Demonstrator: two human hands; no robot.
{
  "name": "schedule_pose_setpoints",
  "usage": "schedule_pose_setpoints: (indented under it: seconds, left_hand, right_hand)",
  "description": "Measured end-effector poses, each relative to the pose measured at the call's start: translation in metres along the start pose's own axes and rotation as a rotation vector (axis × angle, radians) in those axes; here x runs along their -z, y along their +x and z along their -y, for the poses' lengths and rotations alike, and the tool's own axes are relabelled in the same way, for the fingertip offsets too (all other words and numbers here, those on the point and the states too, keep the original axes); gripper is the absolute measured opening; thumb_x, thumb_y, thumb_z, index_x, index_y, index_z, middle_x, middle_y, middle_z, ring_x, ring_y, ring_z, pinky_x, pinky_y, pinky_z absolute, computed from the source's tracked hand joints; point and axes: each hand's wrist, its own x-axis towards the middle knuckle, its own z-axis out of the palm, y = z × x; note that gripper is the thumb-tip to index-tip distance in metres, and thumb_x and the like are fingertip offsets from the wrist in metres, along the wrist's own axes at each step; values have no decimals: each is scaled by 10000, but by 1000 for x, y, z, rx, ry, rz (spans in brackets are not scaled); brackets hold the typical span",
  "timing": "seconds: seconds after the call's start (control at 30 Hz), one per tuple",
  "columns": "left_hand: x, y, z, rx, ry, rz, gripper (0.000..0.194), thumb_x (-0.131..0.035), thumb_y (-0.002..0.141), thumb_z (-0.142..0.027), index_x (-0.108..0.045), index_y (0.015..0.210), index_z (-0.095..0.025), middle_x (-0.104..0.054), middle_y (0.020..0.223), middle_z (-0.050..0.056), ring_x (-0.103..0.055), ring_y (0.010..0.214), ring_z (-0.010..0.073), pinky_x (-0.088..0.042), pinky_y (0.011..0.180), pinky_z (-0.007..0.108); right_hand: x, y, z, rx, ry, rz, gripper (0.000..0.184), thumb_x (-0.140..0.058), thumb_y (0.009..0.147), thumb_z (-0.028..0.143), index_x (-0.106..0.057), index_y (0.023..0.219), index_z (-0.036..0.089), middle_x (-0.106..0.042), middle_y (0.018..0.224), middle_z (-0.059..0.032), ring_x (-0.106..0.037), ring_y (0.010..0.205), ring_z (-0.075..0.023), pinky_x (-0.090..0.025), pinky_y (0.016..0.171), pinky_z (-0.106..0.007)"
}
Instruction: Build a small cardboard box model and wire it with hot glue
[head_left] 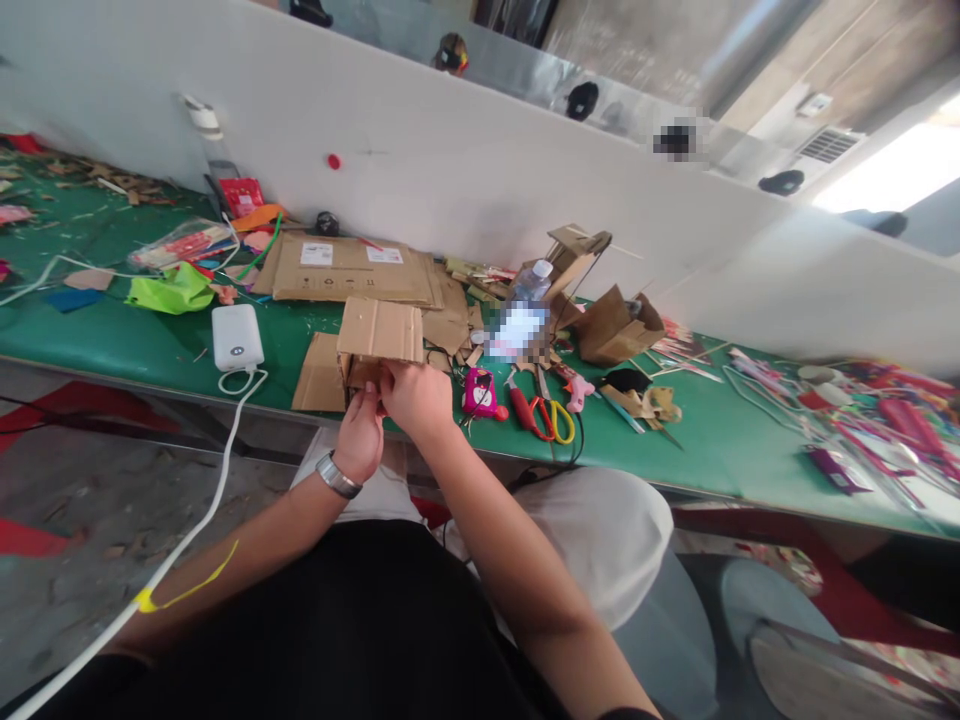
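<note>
A small folded cardboard box (380,330) stands at the table's front edge, its open side towards me. My left hand (361,432) is at its lower front, fingers closed on the near edge and partly hidden. Curled at the opening, my right hand (420,398) has its fingertips inside against the cardboard; whether they hold something small is hidden. Behind the box's left side, a flat cardboard piece (316,373) touches the table. Just right of my right hand lie a pink case with a white figure (480,393) and red-and-yellow-handled scissors (559,422).
A white power bank (238,337) with a cable sits on the green table (720,440) to the left. Flattened cardboard (349,272) lies behind the box. A plastic bottle (532,283) and an open cardboard box (619,330) are farther right. A white partition (450,170) closes the back.
</note>
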Motion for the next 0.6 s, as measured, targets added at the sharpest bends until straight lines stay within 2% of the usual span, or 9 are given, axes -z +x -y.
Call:
schedule_pose_setpoints:
  seconds: [0.23,0.33,0.43,0.6]
  left_hand:
    - [0,1,3,-40,-19,10,412,-709,907,-600,-689,1073,-224,-745,1229,109,-675,1233,258,-568,1014,377]
    - [2,3,5,-43,-4,47,424,-679,931,-616,-696,1100,-227,-745,1267,109,-676,1239,255,-556,1049,387]
    - [5,5,6,-42,8,83,422,-646,955,-619,-701,1104,-228,-750,1249,105,-680,1234,251,-558,1046,393]
    - [7,6,8,-34,-32,76,444,-711,904,-630,-711,1078,-221,-747,1231,108,-678,1220,256,-562,1045,402]
  right_hand:
    - [3,1,4,70,-104,26,329,-461,1073,287,-721,1261,218,-818,1038,-146,-808,970,-282,-581,760,-321]
    - [4,0,5,88,-120,44,320,-472,1066,272,-704,1277,209,-819,1042,-148,-807,978,-293,-592,761,-340]
    - [5,0,4,81,-114,51,313,-467,1070,276,-705,1261,207,-818,1080,-149,-807,976,-284,-598,776,-344]
    - [6,0,4,63,-98,55,325,-458,1069,280,-726,1245,224,-822,1065,-144,-808,985,-289,-599,780,-348]
